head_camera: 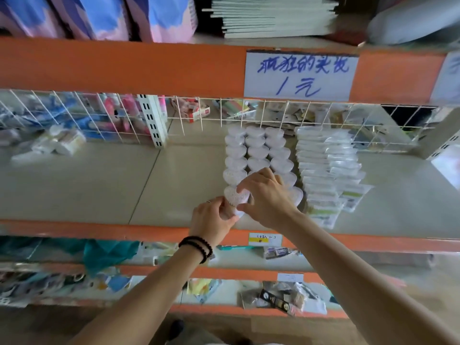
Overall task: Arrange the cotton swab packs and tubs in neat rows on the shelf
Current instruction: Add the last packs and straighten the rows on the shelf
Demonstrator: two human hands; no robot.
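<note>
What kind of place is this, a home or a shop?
Most likely a small discount shop. A handwritten price sign is taped to the orange shelf rail, a small price label marks the lower edge, and identical heart-shaped tubs and flat packs lie in rows.

Beige shelf (pixel 99 185): heart-shaped tubs (pixel 256 150) in rows, flat packs (pixel 323 170) beside.
</note>
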